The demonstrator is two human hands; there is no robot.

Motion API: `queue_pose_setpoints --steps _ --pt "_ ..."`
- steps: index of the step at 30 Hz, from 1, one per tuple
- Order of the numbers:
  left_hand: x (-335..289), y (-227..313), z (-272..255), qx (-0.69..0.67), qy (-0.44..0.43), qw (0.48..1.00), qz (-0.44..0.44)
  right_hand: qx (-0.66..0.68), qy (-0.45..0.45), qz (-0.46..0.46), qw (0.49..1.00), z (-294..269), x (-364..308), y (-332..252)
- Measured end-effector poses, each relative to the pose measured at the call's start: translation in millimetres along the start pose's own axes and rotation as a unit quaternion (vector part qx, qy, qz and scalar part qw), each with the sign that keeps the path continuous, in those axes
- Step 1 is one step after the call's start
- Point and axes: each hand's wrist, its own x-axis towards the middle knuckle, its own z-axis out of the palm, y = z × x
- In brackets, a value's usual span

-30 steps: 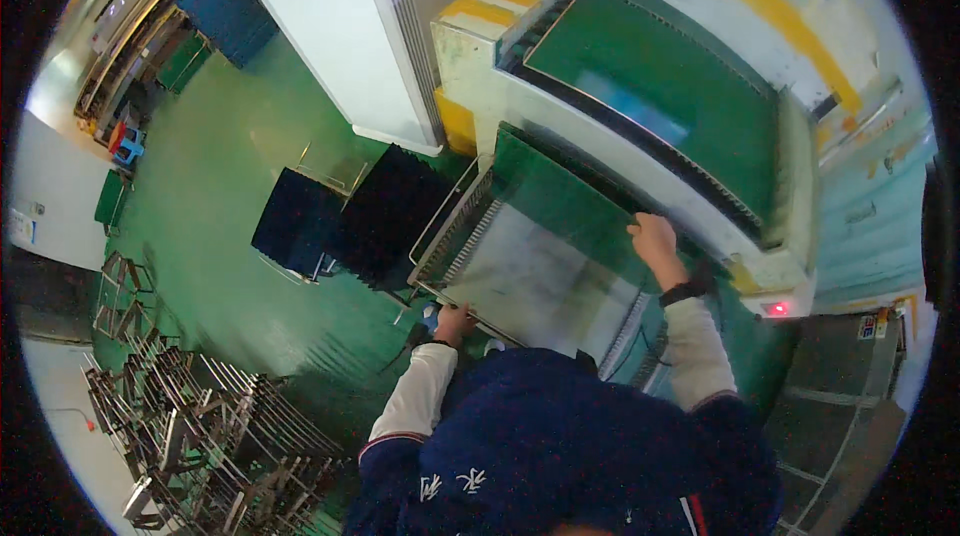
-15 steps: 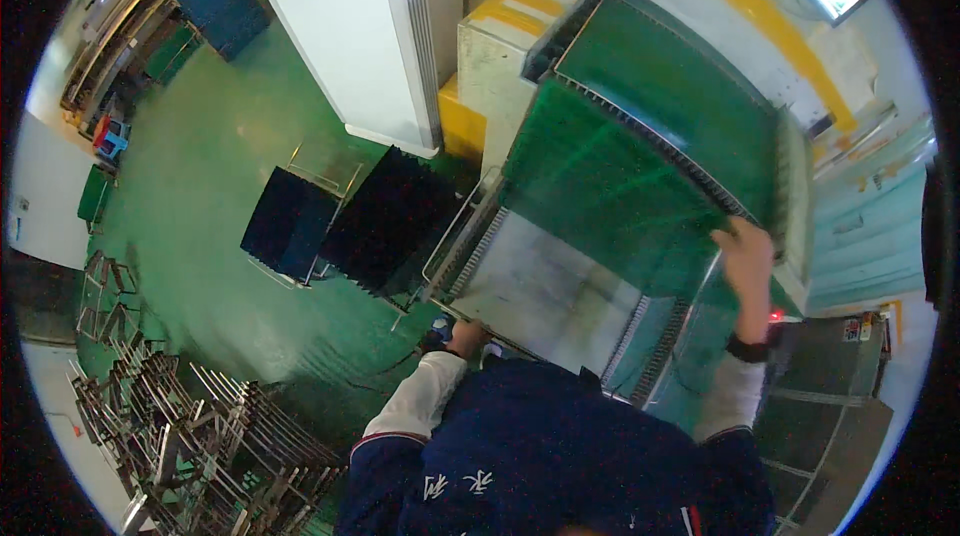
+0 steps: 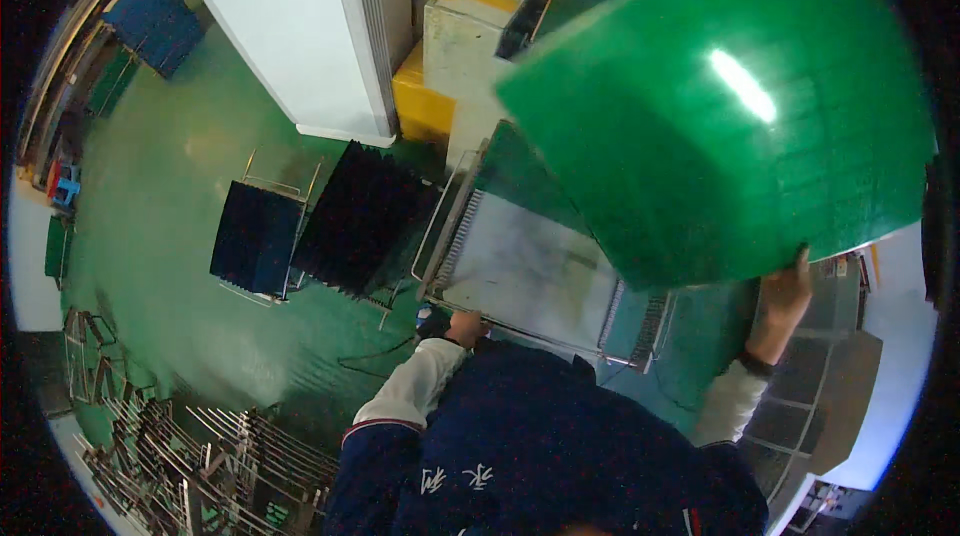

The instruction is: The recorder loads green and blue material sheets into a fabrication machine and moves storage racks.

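Observation:
A large green sheet (image 3: 700,156) is tilted up at the right, glossy with a bright light reflection. My right hand (image 3: 785,296) grips its near edge, one finger lying over the face. Below it stands a metal rack (image 3: 450,236) with toothed sides and a pale, smudged bottom surface. My left hand (image 3: 464,328) is at the rack's near left corner, its fingers mostly hidden. Beside that wrist is a small dark and blue object I cannot make out. The sheet hides part of the rack's right and far sides.
Two racks of dark sheets, a near one (image 3: 365,221) and a farther one (image 3: 255,241), stand on the green floor to the left. Empty metal racks (image 3: 220,456) are heaped at lower left. A white column (image 3: 290,36) and a yellow-taped machine (image 3: 465,36) rise beyond.
My right hand has lifted the green sheet off the machine and rack and swung it up to the right. My left hand stays at the rack corner. The view has shifted slightly.

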Motion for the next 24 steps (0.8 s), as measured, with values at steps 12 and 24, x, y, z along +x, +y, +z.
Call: queue_pose_setpoints --steps 12,24 --pt "-23.6 109.2 -64.6 0.296 -0.04 0.932 0.207 0.044 0.061 0.081 0.994 57.0 -83.4 124.3" --pt "-43.2 120.8 -143.4 -0.276 0.095 0.903 -0.317 0.214 0.083 0.243 0.942 45.5 -110.7 183.0"
